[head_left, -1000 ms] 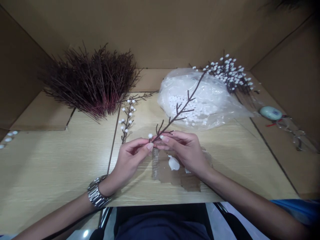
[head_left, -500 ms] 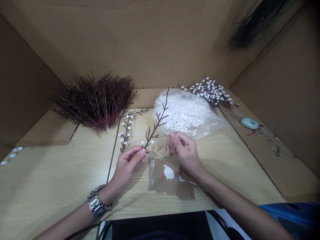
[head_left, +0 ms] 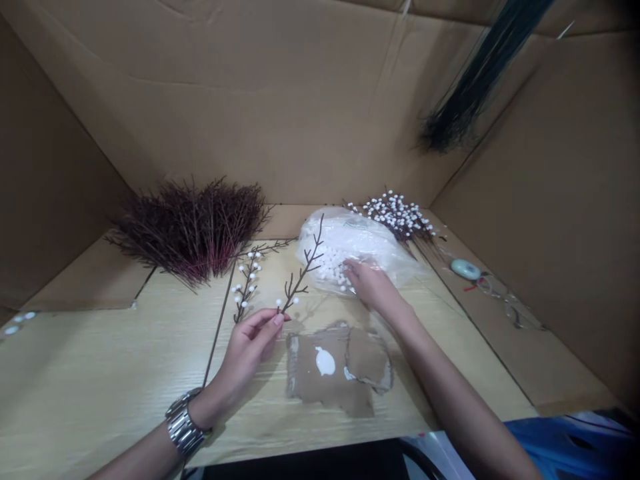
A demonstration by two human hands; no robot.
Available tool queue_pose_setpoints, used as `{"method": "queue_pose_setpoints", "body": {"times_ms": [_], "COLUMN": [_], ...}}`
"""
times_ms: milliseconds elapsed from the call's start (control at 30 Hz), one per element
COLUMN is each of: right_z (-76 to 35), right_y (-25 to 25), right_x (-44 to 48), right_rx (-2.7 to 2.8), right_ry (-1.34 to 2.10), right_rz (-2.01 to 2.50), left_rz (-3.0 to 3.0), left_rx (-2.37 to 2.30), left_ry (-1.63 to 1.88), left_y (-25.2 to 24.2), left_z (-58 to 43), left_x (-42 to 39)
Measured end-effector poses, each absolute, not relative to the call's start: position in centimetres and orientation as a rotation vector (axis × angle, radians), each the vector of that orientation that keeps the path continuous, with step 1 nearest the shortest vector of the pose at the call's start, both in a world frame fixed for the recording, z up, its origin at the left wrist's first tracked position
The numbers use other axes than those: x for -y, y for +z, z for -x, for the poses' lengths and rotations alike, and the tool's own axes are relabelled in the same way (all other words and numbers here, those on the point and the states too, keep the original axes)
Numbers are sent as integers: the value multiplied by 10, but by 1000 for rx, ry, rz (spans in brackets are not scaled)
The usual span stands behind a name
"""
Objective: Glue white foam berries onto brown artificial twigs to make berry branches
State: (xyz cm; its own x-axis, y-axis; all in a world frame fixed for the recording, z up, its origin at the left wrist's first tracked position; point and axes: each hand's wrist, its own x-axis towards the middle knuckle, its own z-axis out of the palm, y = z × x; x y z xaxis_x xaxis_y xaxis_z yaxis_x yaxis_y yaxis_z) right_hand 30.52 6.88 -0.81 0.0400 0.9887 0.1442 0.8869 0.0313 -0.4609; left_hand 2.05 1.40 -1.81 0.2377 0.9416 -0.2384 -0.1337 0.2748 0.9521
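Note:
My left hand (head_left: 249,347) pinches the base of a dark brown twig (head_left: 303,267) that points up and away; two small white beads sit on its lowest tips. My right hand (head_left: 367,283) is stretched forward into the mouth of a clear plastic bag (head_left: 360,247) full of white beads, fingers bent down among them; whether they hold a bead is hidden. Between my hands, on the wooden table (head_left: 100,373), lies a torn piece of cardboard (head_left: 340,367) with a blob of white glue (head_left: 325,361).
A heap of bare dark red twigs (head_left: 193,227) lies at the back left. A finished beaded twig (head_left: 246,283) lies beside it. A pile of beaded twigs (head_left: 397,217) sits behind the bag. A small oval object (head_left: 465,269) and scissors (head_left: 505,303) lie right. Cardboard walls enclose the table.
My right hand let go of the twig and reached forward into the bead bag. My left hand kept the twig and swung it more upright. The camera tilted up.

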Motion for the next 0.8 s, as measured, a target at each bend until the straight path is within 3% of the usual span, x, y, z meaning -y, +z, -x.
{"method": "queue_pose_setpoints", "body": {"times_ms": [800], "right_z": [-312], "right_y": [-2], "right_x": [-102], "right_rx": [2202], "right_ry": [380], "right_rz": [2153], "left_rz": [-1197], "left_rx": [-966], "left_ry": [894], "left_y": [-23], "left_z": [-21], "left_x": [-13]}}
